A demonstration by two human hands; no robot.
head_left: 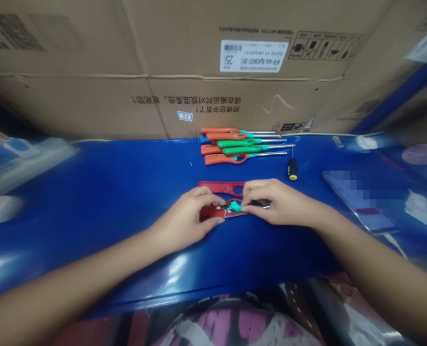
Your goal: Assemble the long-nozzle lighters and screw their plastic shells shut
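Note:
A red lighter half-shell lies on the blue table, with a teal trigger piece and thin wires showing in it. My left hand closes around the shell's left end, thumb below and fingers above. My right hand pinches at the teal piece from the right; part of a metal tube shows beneath its fingers. Just behind, a second red half-shell rests with its inner side up, its right end partly covered by my right hand.
Several orange and green long-nosed lighters are piled at the back. To their right lies a small black and yellow screwdriver. A phone is at the right, a power strip at the left. A large cardboard box walls off the back.

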